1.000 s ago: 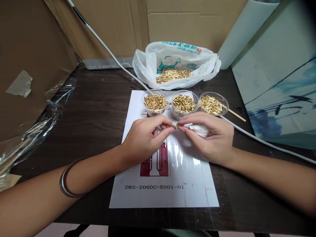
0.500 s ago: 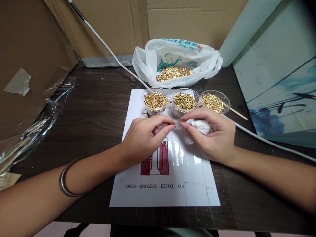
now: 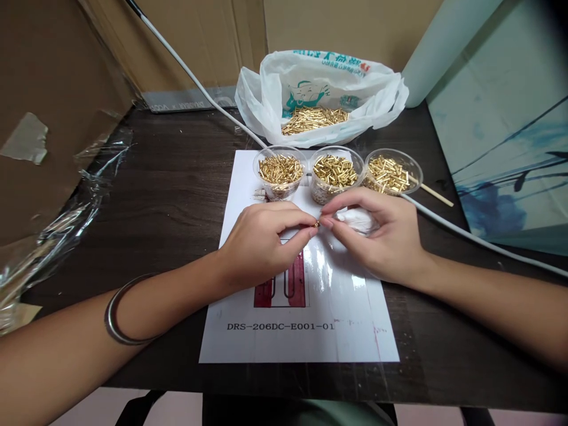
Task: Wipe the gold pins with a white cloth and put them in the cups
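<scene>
Between the thumb and fingertips of my left hand (image 3: pixel 266 236) is a small gold metal pin (image 3: pixel 316 225), seen nearly end-on. My right hand (image 3: pixel 377 231) is closed in a pinch just to the right of it; whatever its fingertips hold is too small to make out. Both hands hover over a printed white sheet (image 3: pixel 302 349) with a red and black drawing. Just beyond them stand clear plastic cups of small gold metal parts: a left cup (image 3: pixel 280 171), a middle cup (image 3: pixel 336 173) and a right cup (image 3: pixel 390 171). A crumpled white tissue (image 3: pixel 357 220) lies partly behind my right hand.
An open white plastic bag (image 3: pixel 386 109) holding many gold pins (image 3: pixel 316 120) stands behind the cups. A wooden stick (image 3: pixel 437 194) pokes out from the right cup. A white cable (image 3: pixel 190 74) crosses the dark table (image 3: pixel 164 195). Cardboard (image 3: pixel 186 41) rises behind.
My fingertips have drawn slightly apart, and the gold pin that lay lengthwise between both hands now points end-on in my left hand. The whole view has shifted a little.
</scene>
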A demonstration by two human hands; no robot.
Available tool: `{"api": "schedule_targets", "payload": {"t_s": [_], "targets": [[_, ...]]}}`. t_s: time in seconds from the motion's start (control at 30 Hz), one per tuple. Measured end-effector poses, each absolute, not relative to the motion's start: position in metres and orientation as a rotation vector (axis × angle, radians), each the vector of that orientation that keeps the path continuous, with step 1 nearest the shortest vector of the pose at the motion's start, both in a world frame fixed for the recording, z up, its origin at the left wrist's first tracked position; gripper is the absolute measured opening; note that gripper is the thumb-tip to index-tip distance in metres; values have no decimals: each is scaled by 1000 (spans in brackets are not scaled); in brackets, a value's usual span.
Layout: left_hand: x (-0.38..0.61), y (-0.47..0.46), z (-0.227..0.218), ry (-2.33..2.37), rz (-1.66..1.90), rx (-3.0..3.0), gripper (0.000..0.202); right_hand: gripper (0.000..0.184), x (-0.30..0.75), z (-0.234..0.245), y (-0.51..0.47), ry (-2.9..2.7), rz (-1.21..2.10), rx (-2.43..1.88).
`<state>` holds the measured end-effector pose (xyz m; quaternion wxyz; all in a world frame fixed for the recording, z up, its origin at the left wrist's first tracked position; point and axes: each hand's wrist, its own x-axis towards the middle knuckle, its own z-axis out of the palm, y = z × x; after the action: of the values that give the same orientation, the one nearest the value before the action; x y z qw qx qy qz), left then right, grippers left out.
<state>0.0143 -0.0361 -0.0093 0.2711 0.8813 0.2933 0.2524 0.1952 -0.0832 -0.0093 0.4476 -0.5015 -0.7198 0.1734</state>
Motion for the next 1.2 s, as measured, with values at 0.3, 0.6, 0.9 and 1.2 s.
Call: {"api": "schedule_targets", "payload": {"t_s": [0.3, 0.6, 0.9, 1.2], "targets": [[15, -36, -11, 813, 622, 2405, 15, 11, 197, -9, -83, -1751, 492, -1247], [15, -35, -10, 809, 612, 2404, 16, 12, 197, -10, -83, -1781, 519, -1300], [14, -36, -9, 796, 603, 2365, 15, 11, 197, -9, -83, -1822, 551, -1316], [14, -35, -7, 790, 573, 2317, 16, 11, 197, -9, -82, -1827, 547, -1300]]}}
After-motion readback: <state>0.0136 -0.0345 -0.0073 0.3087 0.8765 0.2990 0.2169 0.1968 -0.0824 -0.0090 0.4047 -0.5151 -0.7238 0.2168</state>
